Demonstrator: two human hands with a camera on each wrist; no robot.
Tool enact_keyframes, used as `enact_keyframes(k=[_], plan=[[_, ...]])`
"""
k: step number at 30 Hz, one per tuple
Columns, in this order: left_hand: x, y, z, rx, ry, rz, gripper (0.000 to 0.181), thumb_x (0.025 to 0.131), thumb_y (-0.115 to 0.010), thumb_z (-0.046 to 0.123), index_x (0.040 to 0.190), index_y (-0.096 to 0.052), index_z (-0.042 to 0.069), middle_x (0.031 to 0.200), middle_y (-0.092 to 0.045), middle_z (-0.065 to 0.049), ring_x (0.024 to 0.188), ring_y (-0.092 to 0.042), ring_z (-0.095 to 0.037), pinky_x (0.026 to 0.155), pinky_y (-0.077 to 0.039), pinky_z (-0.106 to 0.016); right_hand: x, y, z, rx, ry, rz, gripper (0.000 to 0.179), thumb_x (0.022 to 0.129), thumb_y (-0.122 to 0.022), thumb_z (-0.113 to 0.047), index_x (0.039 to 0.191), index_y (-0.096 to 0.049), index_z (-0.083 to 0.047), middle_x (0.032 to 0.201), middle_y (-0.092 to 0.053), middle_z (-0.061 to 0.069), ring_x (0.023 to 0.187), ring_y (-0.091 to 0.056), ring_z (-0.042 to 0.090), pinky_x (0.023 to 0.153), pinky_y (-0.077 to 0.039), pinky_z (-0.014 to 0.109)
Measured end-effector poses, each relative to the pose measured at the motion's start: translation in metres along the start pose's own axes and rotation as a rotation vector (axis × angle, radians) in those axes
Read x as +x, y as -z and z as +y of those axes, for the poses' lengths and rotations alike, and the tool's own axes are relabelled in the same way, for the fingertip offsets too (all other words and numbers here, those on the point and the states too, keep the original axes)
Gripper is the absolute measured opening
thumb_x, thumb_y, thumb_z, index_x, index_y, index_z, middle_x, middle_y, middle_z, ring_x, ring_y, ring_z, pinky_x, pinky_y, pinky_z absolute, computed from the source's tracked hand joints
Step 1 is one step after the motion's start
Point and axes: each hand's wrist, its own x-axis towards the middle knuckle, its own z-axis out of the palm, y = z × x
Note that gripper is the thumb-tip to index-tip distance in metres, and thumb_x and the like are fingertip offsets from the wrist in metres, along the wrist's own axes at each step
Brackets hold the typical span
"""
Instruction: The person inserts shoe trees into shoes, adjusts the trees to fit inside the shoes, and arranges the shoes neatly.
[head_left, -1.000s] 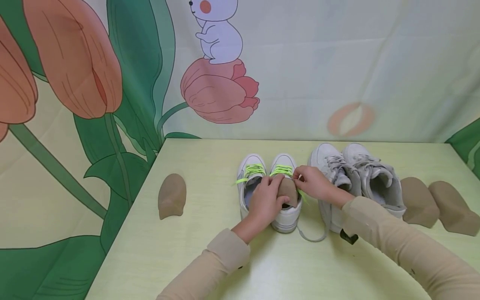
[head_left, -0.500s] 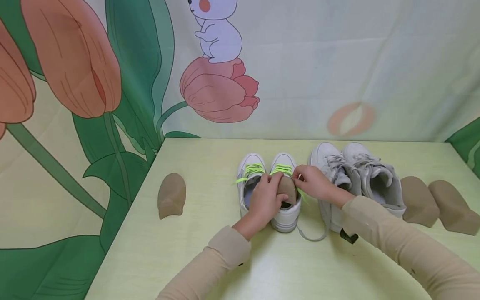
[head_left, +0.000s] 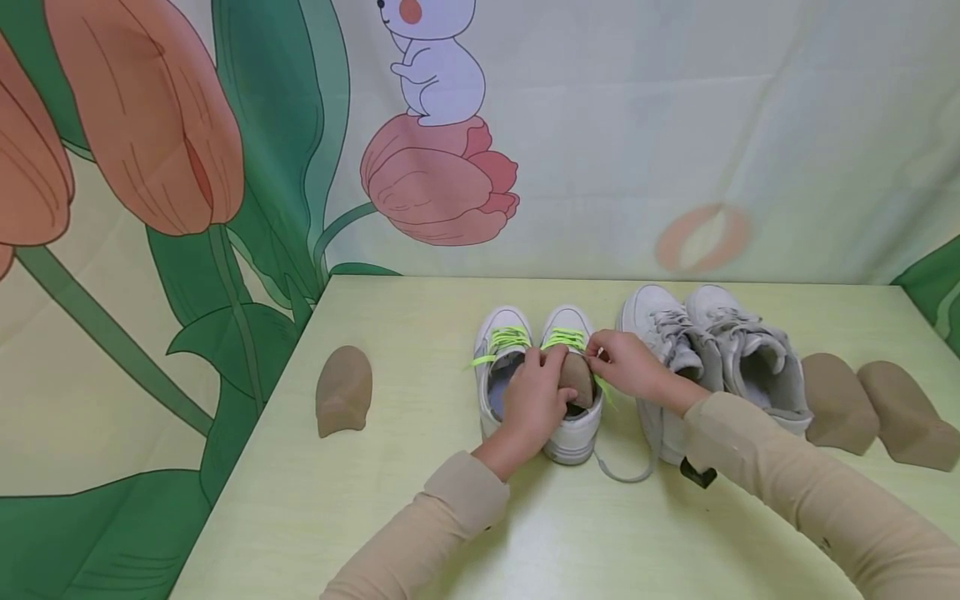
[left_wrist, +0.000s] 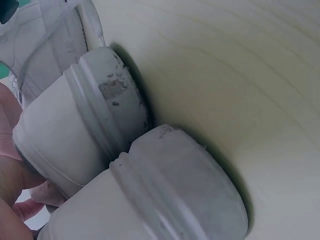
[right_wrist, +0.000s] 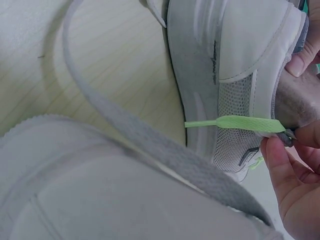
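A white sneaker [head_left: 572, 442] with bright green laces stands on the table, toe pointing away. Partly inside its opening sits a brown shoe insert [head_left: 576, 377], its lower end still visible. My left hand [head_left: 534, 396] grips the insert from the left, with the thumb on its lower part and the fingers near the tongue. On the other side, my right hand [head_left: 624, 362] pinches a grey edge of the sneaker beside the green lace [right_wrist: 245, 123]; whether this is tongue or collar I cannot tell. The insert's front end is hidden. The matching sneaker [head_left: 484, 375] stands directly left, partly behind my left hand.
A larger pair of greyish white sneakers [head_left: 651, 312] stands to the right, a loose grey lace [head_left: 626, 482] trailing from it. Beyond lie two brown inserts, one being the outer insert [head_left: 909, 417]. Another insert [head_left: 344, 392] lies far left. A printed cloth [head_left: 600, 167] hangs behind.
My left hand has shifted slightly to the right, and the insert has tilted and moved a little with it. My right hand keeps its place on the sneaker's edge.
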Motion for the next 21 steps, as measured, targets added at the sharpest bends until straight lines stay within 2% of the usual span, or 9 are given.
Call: enact_keyframes(k=[6,15,21], plan=[[0.0008,-0.0025,-0.0001,0.078,-0.022,0.022,0.048,0.075,-0.069,0.031,0.114,-0.042,0.022,0.100,-0.050,-0.005,0.080,-0.058,-0.022,0.064,-0.046,-0.035,0.0002,-0.0005,0.0009,-0.004,0.001,-0.008,0.008,0.084,-0.051,-0.004,0.078,-0.055,-0.003,0.073,-0.055,0.007,0.060,-0.048,0.011,0.051,-0.038,0.023],[-0.0001,-0.0018,0.0012,0.129,-0.038,0.031,0.051,0.075,-0.068,0.031,0.120,-0.045,0.028,0.099,-0.050,-0.005,0.078,-0.055,-0.020,0.066,-0.045,-0.033,-0.0003,-0.0009,-0.0002,-0.007,0.000,0.004,0.008,0.084,-0.051,-0.004,0.077,-0.056,-0.003,0.073,-0.055,0.007,0.061,-0.048,0.011,0.053,-0.038,0.023],[-0.0014,-0.0001,0.0022,0.132,-0.049,0.036,0.049,0.074,-0.069,0.032,0.117,-0.046,0.025,0.098,-0.050,-0.005,0.080,-0.056,-0.020,0.068,-0.044,-0.034,-0.0004,-0.0015,0.0004,-0.008,-0.004,0.003,0.008,0.084,-0.051,-0.004,0.077,-0.055,-0.003,0.073,-0.055,0.006,0.060,-0.048,0.011,0.053,-0.038,0.023]])
